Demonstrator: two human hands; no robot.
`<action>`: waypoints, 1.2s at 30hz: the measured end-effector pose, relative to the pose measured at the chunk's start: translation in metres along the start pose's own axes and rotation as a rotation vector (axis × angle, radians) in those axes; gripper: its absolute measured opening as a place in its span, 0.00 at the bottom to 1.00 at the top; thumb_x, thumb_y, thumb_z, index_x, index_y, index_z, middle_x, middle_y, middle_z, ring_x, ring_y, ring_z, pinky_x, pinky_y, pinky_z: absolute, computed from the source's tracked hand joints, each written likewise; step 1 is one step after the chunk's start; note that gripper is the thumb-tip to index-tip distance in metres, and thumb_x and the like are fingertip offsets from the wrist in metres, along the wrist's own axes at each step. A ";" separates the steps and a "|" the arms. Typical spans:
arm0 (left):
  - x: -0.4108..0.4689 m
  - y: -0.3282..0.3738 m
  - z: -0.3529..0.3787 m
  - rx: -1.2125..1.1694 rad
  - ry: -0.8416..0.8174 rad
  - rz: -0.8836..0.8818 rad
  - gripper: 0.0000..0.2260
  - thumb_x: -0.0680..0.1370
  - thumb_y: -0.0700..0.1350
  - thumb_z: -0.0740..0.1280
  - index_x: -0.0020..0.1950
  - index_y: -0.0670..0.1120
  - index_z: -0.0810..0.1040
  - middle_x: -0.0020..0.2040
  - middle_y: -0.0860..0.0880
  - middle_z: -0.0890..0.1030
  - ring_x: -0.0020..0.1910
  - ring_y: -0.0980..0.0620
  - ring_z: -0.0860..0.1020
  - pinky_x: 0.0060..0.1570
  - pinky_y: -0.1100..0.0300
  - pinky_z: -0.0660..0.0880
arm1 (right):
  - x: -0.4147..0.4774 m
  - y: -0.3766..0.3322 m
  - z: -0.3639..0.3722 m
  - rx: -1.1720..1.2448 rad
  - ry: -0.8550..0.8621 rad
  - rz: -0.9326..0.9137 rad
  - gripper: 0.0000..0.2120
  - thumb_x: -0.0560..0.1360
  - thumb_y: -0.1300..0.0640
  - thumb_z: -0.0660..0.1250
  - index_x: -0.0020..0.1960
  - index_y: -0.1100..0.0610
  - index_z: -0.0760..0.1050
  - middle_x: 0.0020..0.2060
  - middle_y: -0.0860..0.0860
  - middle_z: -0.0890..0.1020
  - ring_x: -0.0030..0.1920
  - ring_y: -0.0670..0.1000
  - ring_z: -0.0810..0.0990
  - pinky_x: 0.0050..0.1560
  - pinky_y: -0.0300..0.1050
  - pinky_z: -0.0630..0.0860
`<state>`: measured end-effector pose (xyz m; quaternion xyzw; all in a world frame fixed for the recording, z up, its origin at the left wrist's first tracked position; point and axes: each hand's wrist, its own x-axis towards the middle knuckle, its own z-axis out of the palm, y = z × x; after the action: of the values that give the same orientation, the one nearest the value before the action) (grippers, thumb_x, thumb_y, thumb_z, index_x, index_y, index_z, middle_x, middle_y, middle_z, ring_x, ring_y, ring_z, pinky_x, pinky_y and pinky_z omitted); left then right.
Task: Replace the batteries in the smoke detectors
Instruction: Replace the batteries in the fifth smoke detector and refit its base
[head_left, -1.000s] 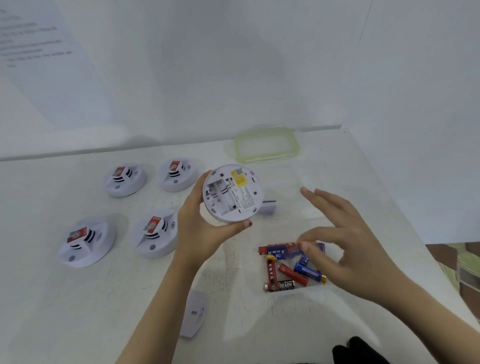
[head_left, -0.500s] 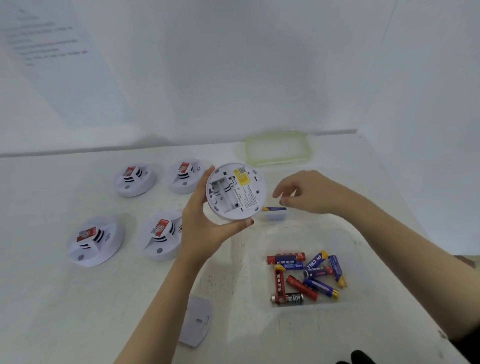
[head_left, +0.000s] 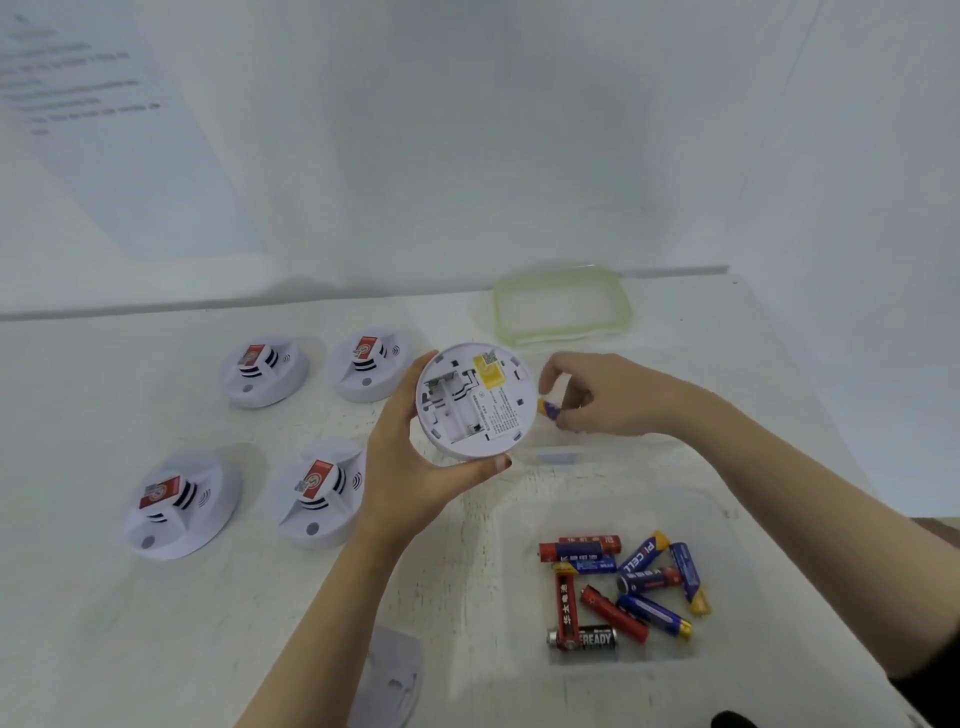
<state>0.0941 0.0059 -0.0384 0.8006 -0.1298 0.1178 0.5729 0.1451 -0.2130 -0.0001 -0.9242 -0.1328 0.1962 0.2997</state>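
A staged test booth rather than a home: white tabletop (head_left: 156, 649) boxed by plain white walls (head_left: 467, 156), a printed sheet (head_left: 104, 130) posted high beyond the left hand (head_left: 410, 467).

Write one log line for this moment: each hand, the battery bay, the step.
left hand: holds smoke detector | battery bay: empty | right hand: pinches battery beside it | step: battery not yet inserted

I hold one smoke detector (head_left: 475, 400) in my left hand (head_left: 410, 467). Four more smoke detectors (head_left: 319, 491) sit left of the clear box (head_left: 727, 519). That makes five. Nine batteries (head_left: 615, 613) lie in the box, and one battery (head_left: 549, 407) is in my right hand (head_left: 613, 397). That makes ten. One green lid (head_left: 498, 312) is behind the box. One gray cover (head_left: 389, 675) is left of it.
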 end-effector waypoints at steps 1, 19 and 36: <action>0.001 -0.001 0.000 -0.004 -0.004 -0.004 0.41 0.58 0.54 0.78 0.68 0.57 0.66 0.62 0.68 0.75 0.64 0.66 0.72 0.56 0.74 0.70 | -0.003 0.000 -0.001 0.104 0.032 -0.023 0.13 0.75 0.58 0.66 0.57 0.47 0.70 0.37 0.48 0.80 0.38 0.47 0.78 0.43 0.42 0.76; 0.007 0.018 0.002 0.072 -0.146 0.072 0.46 0.58 0.45 0.83 0.72 0.43 0.66 0.65 0.51 0.77 0.64 0.56 0.75 0.61 0.64 0.73 | -0.040 -0.055 0.019 0.225 0.623 -0.508 0.11 0.71 0.59 0.69 0.52 0.50 0.75 0.39 0.38 0.81 0.47 0.36 0.79 0.57 0.27 0.63; -0.002 0.032 0.011 0.010 -0.181 0.062 0.46 0.57 0.45 0.84 0.71 0.43 0.67 0.63 0.51 0.78 0.62 0.56 0.77 0.58 0.67 0.73 | -0.049 -0.039 0.029 0.299 0.583 -0.447 0.12 0.71 0.49 0.67 0.54 0.49 0.77 0.60 0.42 0.76 0.64 0.42 0.73 0.59 0.51 0.75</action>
<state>0.0818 -0.0146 -0.0138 0.8065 -0.2053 0.0635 0.5508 0.0842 -0.1857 0.0154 -0.8356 -0.2100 -0.1273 0.4915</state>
